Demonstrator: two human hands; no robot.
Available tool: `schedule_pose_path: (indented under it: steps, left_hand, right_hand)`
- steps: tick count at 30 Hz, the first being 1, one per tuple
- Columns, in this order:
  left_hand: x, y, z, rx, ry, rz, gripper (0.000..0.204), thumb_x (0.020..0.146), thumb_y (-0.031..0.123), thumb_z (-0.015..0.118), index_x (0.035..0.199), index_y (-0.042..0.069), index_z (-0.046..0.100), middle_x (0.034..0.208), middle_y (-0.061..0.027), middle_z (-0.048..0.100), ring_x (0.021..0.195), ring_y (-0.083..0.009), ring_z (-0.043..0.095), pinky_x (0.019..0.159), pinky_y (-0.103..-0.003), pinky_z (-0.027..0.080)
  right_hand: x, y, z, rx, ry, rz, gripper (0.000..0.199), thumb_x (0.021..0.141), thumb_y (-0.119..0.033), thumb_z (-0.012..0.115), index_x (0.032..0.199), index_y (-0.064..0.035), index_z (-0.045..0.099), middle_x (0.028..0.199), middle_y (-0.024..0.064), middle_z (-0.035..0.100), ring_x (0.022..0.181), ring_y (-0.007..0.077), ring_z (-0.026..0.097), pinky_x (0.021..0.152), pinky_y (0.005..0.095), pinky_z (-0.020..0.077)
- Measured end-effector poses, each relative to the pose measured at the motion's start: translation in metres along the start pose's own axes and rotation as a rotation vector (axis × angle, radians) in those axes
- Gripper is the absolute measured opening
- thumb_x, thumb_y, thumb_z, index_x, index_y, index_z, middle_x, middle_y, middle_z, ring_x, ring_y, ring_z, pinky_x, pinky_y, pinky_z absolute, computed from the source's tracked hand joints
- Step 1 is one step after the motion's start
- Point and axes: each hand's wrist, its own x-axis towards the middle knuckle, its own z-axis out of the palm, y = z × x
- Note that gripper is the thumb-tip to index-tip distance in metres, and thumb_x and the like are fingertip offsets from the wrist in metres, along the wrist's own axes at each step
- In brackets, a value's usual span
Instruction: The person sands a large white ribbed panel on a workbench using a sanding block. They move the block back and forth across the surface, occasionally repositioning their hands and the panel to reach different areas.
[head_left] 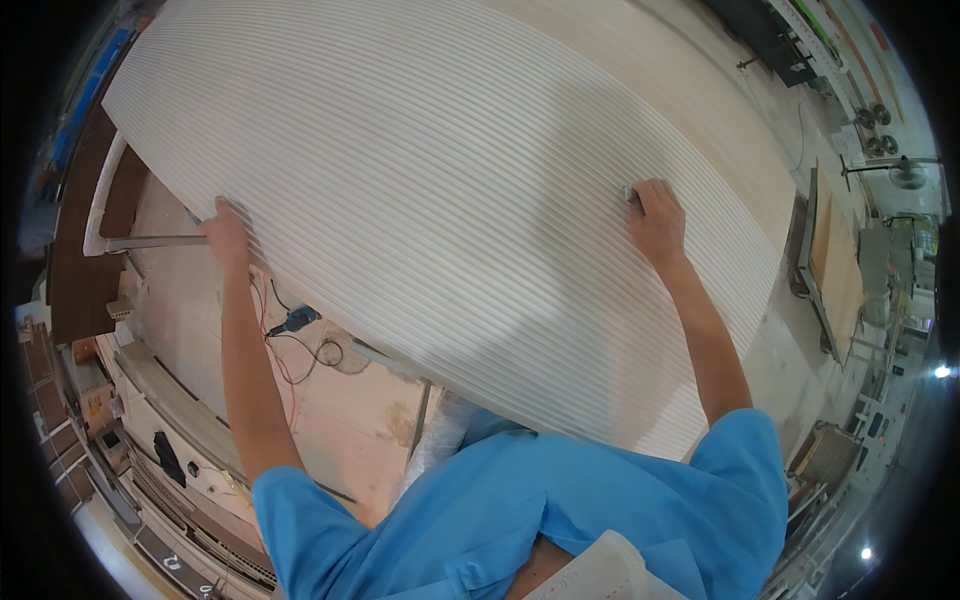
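Observation:
A large white panel (400,190) with narrow parallel ridges stretches across the view in front of me. My left hand (228,237) grips its near left edge, its fingers partly hidden there. Over the right half of the panel, my right hand (657,222) is closed, pressing a small grey piece (629,194) against the ridges. Only one end of that piece shows between the fingers, so its kind is unclear. A shadow falls over the panel around my right hand.
Under the near edge, a blue-green power tool (295,320) with a cord lies on the floor. A padded support arm (100,205) stands at the left. Boards (835,265) lean at the right, and a fan (907,174) stands beyond. Long strips (165,385) lie lower left.

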Motion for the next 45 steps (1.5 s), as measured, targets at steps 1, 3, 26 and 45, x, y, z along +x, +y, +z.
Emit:
schedule_pose_path:
  steps: [1,3,26,45]
  left_hand:
    - [-0.004,0.003,-0.002,0.003,-0.011,-0.01,0.094,0.098,0.06,0.05,0.137,-0.023,0.029,0.138,-0.0417,0.049,0.128,-0.0499,0.053,0.108,-0.047,0.043]
    - [-0.011,0.01,-0.004,-0.015,-0.013,-0.011,0.094,0.098,0.06,0.05,0.137,-0.023,0.03,0.137,-0.0413,0.05,0.128,-0.0495,0.053,0.108,-0.048,0.043]
    - [-0.037,0.021,-0.011,-0.018,0.082,0.024,0.081,0.098,0.055,0.051,0.129,-0.019,0.043,0.131,-0.0395,0.056,0.125,-0.0495,0.055,0.108,-0.049,0.041]
    - [-0.042,0.021,-0.017,-0.036,0.027,0.037,0.08,0.099,0.053,0.053,0.129,-0.02,0.043,0.128,-0.0368,0.058,0.122,-0.0462,0.057,0.105,-0.046,0.043]
  right_hand:
    - [-0.004,0.001,-0.002,0.009,0.005,0.005,0.018,0.076,0.001,0.068,0.092,-0.0049,0.061,0.091,0.0113,0.064,0.091,0.0328,0.063,0.074,0.0449,0.0519]
    - [-0.005,0.003,-0.004,0.031,0.018,0.046,0.017,0.077,0.001,0.068,0.091,-0.0048,0.061,0.089,0.0115,0.064,0.089,0.0327,0.063,0.072,0.045,0.0512]
    - [0.241,-0.147,0.156,0.125,0.017,-0.07,0.011,0.082,-0.005,0.061,0.091,-0.0029,0.068,0.091,0.0181,0.068,0.09,0.0388,0.065,0.078,0.0494,0.0532]
    - [0.0,0.025,0.003,-0.05,-0.002,0.059,0.019,0.073,0.001,0.067,0.092,-0.0024,0.065,0.094,0.0165,0.067,0.092,0.0371,0.064,0.077,0.0454,0.0525]
